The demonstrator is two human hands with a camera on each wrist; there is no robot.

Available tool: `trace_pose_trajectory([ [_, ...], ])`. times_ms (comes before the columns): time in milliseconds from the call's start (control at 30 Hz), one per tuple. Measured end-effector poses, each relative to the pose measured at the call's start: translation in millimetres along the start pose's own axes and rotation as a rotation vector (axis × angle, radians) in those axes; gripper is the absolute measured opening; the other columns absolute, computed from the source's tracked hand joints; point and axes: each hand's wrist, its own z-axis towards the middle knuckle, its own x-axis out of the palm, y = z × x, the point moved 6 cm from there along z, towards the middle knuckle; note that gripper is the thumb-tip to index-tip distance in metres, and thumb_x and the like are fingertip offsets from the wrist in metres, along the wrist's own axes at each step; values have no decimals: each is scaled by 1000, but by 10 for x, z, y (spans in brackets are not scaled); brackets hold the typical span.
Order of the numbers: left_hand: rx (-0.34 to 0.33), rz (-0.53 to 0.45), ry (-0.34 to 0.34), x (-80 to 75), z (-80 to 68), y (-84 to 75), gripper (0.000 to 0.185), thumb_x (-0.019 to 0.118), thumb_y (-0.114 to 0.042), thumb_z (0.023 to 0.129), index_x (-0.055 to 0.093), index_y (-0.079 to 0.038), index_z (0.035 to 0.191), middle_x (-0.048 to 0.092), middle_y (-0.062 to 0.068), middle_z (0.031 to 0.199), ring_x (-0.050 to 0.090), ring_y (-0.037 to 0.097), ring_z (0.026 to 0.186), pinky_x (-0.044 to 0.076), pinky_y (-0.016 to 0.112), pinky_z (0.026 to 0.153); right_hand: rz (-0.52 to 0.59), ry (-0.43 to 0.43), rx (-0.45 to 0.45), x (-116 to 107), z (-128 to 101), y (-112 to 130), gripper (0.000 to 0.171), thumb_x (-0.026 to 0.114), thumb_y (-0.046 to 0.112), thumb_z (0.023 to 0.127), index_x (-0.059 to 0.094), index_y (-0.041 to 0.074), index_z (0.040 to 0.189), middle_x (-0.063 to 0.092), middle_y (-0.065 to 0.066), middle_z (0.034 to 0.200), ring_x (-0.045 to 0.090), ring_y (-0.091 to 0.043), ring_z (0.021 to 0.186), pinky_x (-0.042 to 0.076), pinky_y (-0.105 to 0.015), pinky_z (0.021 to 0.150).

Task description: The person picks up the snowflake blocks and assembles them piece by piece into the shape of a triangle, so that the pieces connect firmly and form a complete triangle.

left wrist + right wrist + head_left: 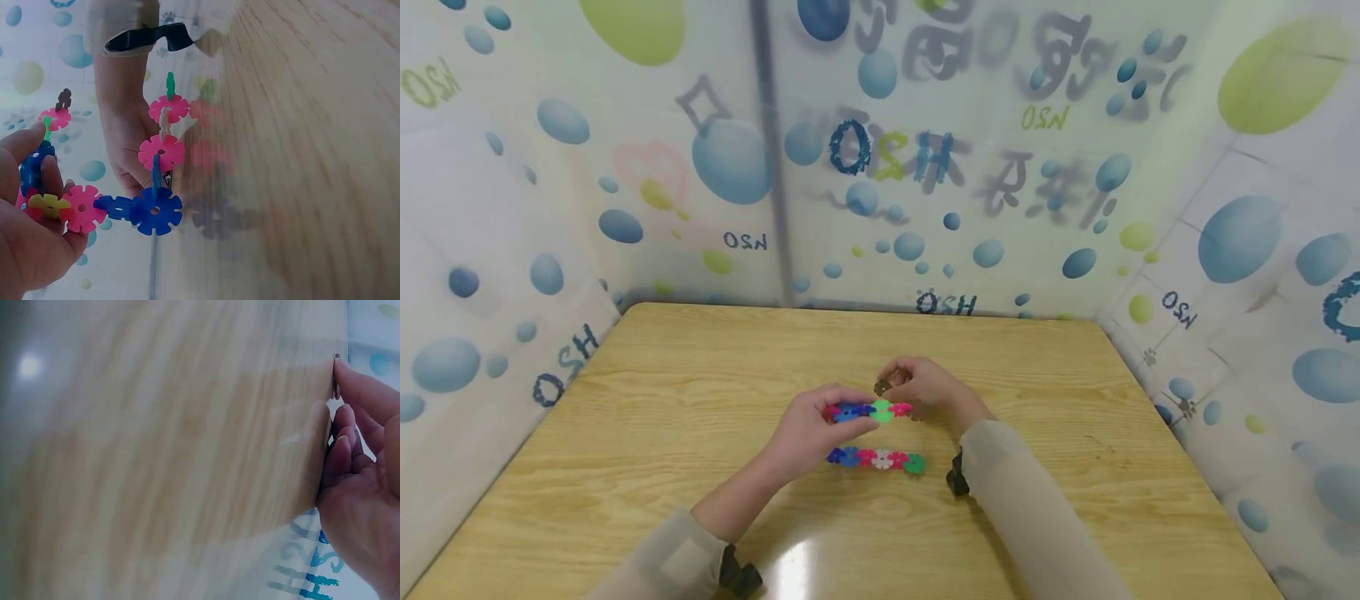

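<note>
My left hand [811, 429] grips a chain of notched flower-shaped plastic discs [847, 413], with blue, green and pink ones showing past the fingers. A brown disc [64, 99] stands at the far end beyond a pink one. Nearer me runs another row of linked discs [882, 459] in blue, pink, white and green; in the left wrist view its pink and yellow discs [50, 205] lead back to the gripped part, the join hidden by the fingers. My right hand [921, 383], just beyond the chain, pinches a small brown disc [882, 387] by its edge, thumb against fingers.
The wooden table [700, 367] is glossy and reflects the discs. A white curtain [715, 250] printed with blue and green bubbles surrounds it at the back and sides. Each wrist wears a black strapped device [957, 475].
</note>
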Motion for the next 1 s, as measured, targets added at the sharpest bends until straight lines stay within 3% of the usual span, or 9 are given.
trace_pose_trajectory([
  [167,-8,3,-1,-6,3,3,29,87,-33,96,83,-24,123,79,-1,119,58,16,81,50,24,63,-2,-22,3,13,5,0,29,77,15,102,66,13,129,58,-8,108,56,-22,82,57,-32,61],
  [400,10,-8,-13,-36,33,-30,29,86,-32,97,82,-23,125,80,-1,123,64,20,97,55,23,73,-70,-131,-87,-33,-54,36,19,75,10,103,68,5,120,69,-11,113,62,-20,100,50,-29,90],
  [500,3,-12,-18,-55,47,-36,28,86,-33,98,82,-24,124,80,-1,121,65,20,97,56,24,75,-49,-151,-109,-90,-158,22,15,67,8,107,68,6,122,71,-12,109,62,-20,93,51,-31,83],
  [567,-12,-16,-24,-61,55,-35,28,86,-34,98,82,-24,124,80,-1,116,64,19,89,54,23,70,-25,-135,-126,-133,-265,2,20,58,4,108,68,8,125,69,-12,107,60,-20,84,51,-31,74],
  [700,-43,-41,-42,-74,63,-47,29,87,-33,97,83,-24,124,78,1,104,56,16,75,47,22,60,24,-61,-150,-210,-507,-63,22,55,6,109,71,6,125,68,-12,101,57,-21,73,51,-32,65],
  [833,-66,-70,-62,-84,69,-67,31,87,-35,97,82,-24,125,78,3,105,58,17,77,47,22,60,30,-10,-134,-274,-745,-164,23,59,14,112,76,2,122,73,-19,99,63,-21,80,57,-33,75],
  [1000,-90,-139,-86,-93,83,-86,33,87,-36,97,82,-23,127,78,4,111,63,22,87,49,25,63,21,3,-112,-299,-980,-251,30,66,21,110,78,2,130,79,-19,120,74,-21,99,63,-35,90],
])
